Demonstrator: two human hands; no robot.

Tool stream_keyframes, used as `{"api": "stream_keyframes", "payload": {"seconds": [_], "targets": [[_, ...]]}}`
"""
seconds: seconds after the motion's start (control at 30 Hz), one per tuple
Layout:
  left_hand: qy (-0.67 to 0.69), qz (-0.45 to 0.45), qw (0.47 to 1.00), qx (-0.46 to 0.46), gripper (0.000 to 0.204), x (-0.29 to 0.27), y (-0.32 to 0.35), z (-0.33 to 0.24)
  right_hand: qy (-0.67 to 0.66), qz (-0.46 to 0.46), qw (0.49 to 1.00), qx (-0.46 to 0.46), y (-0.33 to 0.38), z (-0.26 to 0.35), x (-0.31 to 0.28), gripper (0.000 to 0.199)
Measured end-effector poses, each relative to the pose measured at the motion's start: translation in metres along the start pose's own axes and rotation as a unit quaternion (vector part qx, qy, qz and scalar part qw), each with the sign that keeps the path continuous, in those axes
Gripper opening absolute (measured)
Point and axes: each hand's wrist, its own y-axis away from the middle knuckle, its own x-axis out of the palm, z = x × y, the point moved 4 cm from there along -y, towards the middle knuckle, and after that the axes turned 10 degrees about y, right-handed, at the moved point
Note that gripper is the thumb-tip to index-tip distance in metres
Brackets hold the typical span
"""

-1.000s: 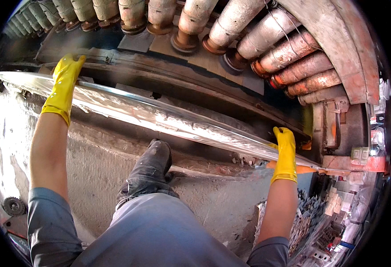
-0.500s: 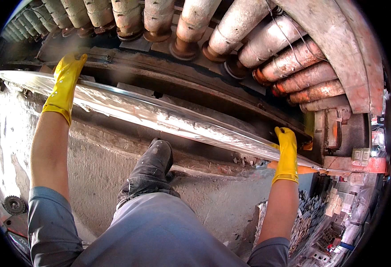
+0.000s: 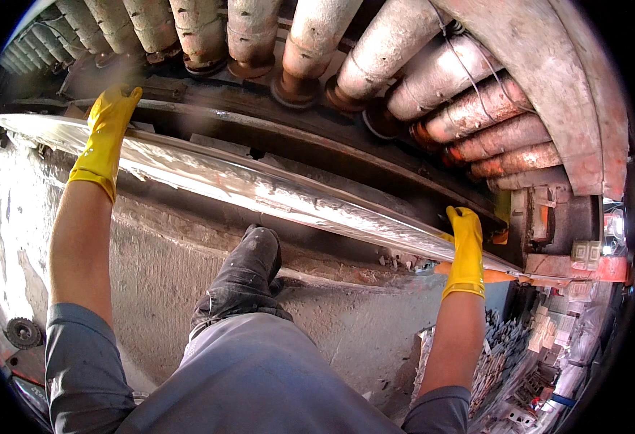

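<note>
A long, thin, pale slab or panel (image 3: 260,189) with a shiny face stretches across in front of me. It slants from the far left down to the right, and its material is not clear. My left hand (image 3: 108,134), in a yellow rubber glove, is closed over its upper edge near the left end, the thumb showing at the top. Near the right end, my right hand (image 3: 466,242) wears a matching glove and curls its fingers at the same edge. The fingertips of both hands are partly hidden behind the slab.
Beyond the slab stands a row of worn cylinders (image 3: 316,43) above a dark trough. A thick curved beam (image 3: 570,87) hangs at upper right. Broken pieces (image 3: 469,362) are heaped at lower right. My shoe (image 3: 260,249) is near the slab's base; a small black wheel (image 3: 23,333) lies left.
The row of cylinders and the curved beam have shifted slightly, a little nearer to me and leftward. Both my hands and the slab stay where they were.
</note>
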Motion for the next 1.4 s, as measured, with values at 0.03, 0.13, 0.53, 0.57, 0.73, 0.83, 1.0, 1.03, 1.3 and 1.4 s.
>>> {"api": "stream_keyframes", "payload": {"seconds": [0.03, 0.13, 0.53, 0.57, 0.73, 0.83, 1.0, 1.03, 1.3, 1.4], "targets": [[-0.001, 0.002, 1.0, -0.001, 0.067, 0.0, -0.002, 0.001, -0.008, 0.003, 1.0, 0.003, 0.001, 0.002, 0.0, 0.049], [0.001, -0.034, 0.999, 0.012, 0.059, 0.005, -0.009, 0.008, -0.013, 0.003, 1.0, 0.006, -0.001, 0.003, -0.001, 0.049], [-0.002, -0.018, 1.0, 0.0, 0.059, 0.002, 0.004, 0.008, 0.004, -0.011, 1.0, -0.002, 0.002, -0.008, 0.002, 0.048], [-0.005, -0.015, 1.0, 0.001, 0.062, 0.0, 0.009, 0.005, 0.001, -0.009, 1.0, 0.0, 0.005, -0.008, 0.002, 0.048], [-0.009, -0.012, 1.0, -0.007, 0.058, -0.003, 0.018, 0.01, 0.038, -0.022, 0.999, -0.024, -0.015, -0.049, 0.011, 0.049], [0.049, 0.035, 0.998, 0.01, 0.068, -0.014, 0.019, 0.039, 0.057, -0.023, 0.997, -0.039, 0.01, -0.025, 0.01, 0.049], [0.012, -0.009, 1.0, 0.002, 0.062, -0.009, 0.035, 0.034, -0.028, -0.001, 1.0, -0.003, 0.031, -0.035, 0.011, 0.049], [0.005, -0.013, 1.0, 0.004, 0.058, -0.01, 0.038, 0.031, -0.036, 0.001, 0.999, -0.002, 0.033, -0.038, 0.012, 0.05], [0.011, -0.011, 1.0, 0.018, 0.054, -0.019, 0.056, 0.028, -0.019, -0.024, 0.999, -0.028, 0.048, -0.039, 0.012, 0.049], [0.02, -0.009, 1.0, 0.019, 0.052, -0.021, 0.06, 0.028, 0.008, -0.037, 0.998, -0.046, 0.05, -0.039, 0.011, 0.049]]}}
